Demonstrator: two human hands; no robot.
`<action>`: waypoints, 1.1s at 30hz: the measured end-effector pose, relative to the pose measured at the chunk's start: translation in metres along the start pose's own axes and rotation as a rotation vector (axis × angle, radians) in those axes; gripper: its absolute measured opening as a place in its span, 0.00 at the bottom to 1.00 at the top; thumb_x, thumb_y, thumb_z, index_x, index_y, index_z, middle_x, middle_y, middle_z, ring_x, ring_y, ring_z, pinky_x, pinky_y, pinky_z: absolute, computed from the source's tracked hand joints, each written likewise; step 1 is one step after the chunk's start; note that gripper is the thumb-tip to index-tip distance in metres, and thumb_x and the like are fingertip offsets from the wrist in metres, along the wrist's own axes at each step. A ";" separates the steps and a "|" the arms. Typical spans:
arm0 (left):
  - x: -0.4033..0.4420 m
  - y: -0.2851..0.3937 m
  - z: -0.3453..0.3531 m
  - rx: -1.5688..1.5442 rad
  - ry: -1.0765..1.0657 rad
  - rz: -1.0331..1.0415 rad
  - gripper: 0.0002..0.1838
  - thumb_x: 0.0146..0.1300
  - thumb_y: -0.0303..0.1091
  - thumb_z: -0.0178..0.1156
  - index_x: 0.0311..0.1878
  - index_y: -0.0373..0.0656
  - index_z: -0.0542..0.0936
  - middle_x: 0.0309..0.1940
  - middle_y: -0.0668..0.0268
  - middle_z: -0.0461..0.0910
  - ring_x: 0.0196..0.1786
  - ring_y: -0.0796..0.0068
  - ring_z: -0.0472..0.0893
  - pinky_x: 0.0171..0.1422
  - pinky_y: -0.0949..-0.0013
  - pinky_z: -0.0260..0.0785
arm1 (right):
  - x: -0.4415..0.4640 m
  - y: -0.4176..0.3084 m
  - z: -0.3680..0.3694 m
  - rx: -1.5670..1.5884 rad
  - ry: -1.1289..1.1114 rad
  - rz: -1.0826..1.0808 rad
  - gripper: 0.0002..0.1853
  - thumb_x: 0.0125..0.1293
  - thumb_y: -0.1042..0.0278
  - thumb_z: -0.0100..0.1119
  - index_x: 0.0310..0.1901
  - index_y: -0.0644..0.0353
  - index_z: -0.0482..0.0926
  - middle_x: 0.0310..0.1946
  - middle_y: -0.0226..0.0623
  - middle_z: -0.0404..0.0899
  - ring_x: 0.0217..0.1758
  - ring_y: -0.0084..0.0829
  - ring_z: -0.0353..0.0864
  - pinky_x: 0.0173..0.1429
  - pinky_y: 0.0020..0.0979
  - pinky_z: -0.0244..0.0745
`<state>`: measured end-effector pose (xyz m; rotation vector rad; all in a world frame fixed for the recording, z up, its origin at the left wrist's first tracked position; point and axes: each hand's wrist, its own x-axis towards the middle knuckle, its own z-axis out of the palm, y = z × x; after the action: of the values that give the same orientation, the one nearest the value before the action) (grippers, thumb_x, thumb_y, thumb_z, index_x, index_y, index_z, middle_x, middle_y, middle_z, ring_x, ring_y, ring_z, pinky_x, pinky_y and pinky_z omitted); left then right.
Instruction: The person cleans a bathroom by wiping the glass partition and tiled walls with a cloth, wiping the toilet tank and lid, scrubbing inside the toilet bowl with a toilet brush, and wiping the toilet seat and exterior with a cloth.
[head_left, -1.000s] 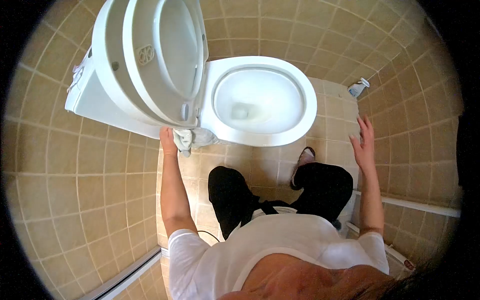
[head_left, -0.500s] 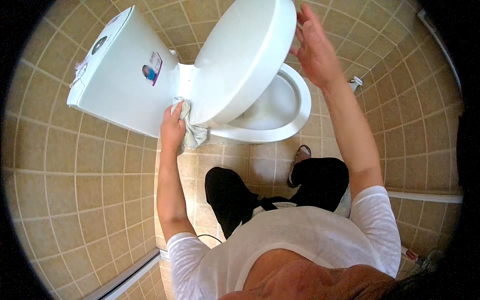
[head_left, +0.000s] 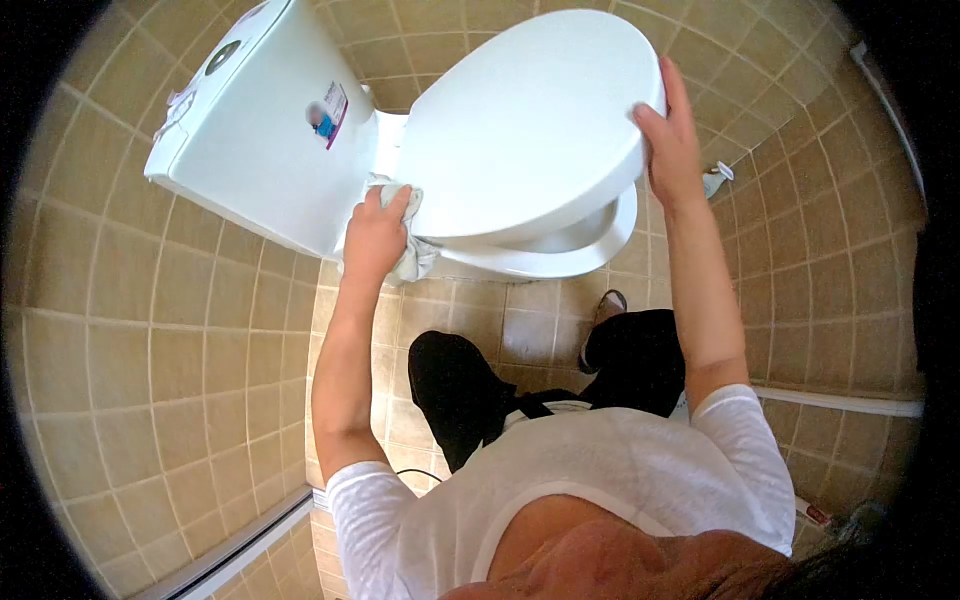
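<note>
My left hand [head_left: 376, 236] is closed on a pale grey cloth [head_left: 416, 262], pressed against the toilet near the hinge end of the lid. Part of the cloth hangs down beside the base. With my right hand [head_left: 676, 150] I grip the front edge of the white toilet lid [head_left: 530, 120], thumb on top and some fingers hidden beneath it. The lid is tilted, partly raised over the toilet bowl [head_left: 570, 265], whose rim shows below it.
To the left stands the cistern [head_left: 255, 150] with a flush button [head_left: 222, 58] and a sticker [head_left: 327, 117]. Tiled walls [head_left: 130, 380] close in on both sides. A whitish object [head_left: 718, 178] sits by the right wall. My foot [head_left: 603, 308] is on the tiled floor.
The lid has come down from a steeper angle, covering more of the bowl. My right hand, previously spread at its edge, now grips it. My left hand stays with the cloth by the hinge.
</note>
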<state>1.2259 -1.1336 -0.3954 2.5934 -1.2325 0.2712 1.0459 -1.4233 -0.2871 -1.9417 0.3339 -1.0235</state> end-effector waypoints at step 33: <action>-0.025 0.151 0.067 -0.531 0.196 0.221 0.24 0.46 0.25 0.54 0.50 0.51 0.75 0.53 0.55 0.69 0.54 0.54 0.69 0.57 0.53 0.60 | -0.103 0.129 0.006 -0.998 -0.396 0.160 0.30 0.60 0.49 0.49 0.62 0.54 0.62 0.66 0.50 0.51 0.70 0.45 0.46 0.68 0.52 0.38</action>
<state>1.0965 -1.2282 -0.4436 1.9408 -1.3071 0.1988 1.0067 -1.4340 -0.4474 -2.8648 0.8668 -0.3255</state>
